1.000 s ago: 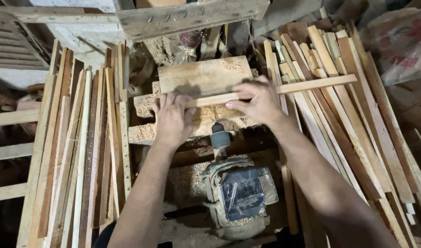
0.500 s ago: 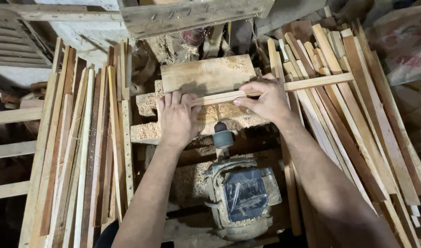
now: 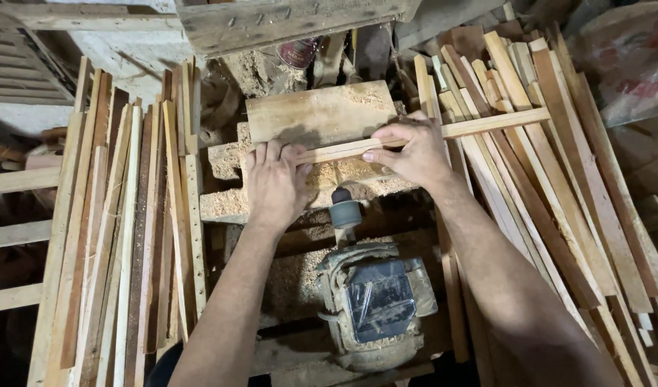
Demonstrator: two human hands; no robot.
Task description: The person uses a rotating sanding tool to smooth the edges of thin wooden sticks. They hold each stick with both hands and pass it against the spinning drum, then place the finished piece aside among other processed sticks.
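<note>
Sawdust-covered worktop [image 3: 228,204], dim workshop. Left hand [image 3: 275,183]: fingers [image 3: 271,154] straight and pressed together, flat on the near end of a thin wooden strip [image 3: 486,124]. Right hand [image 3: 408,147]: fingers pinching the strip mid-length. Strip lies across the worktop against a flat wooden board [image 3: 318,111]. Below: dusty electric motor [image 3: 375,304]. Stacks of wooden slats [image 3: 121,236] on both sides.

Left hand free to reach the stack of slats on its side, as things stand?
Probably yes. The left hand lies flat on the wooden strip, and the slat stack stands just beside it with nothing between; it would have to let go of the strip first.
</note>
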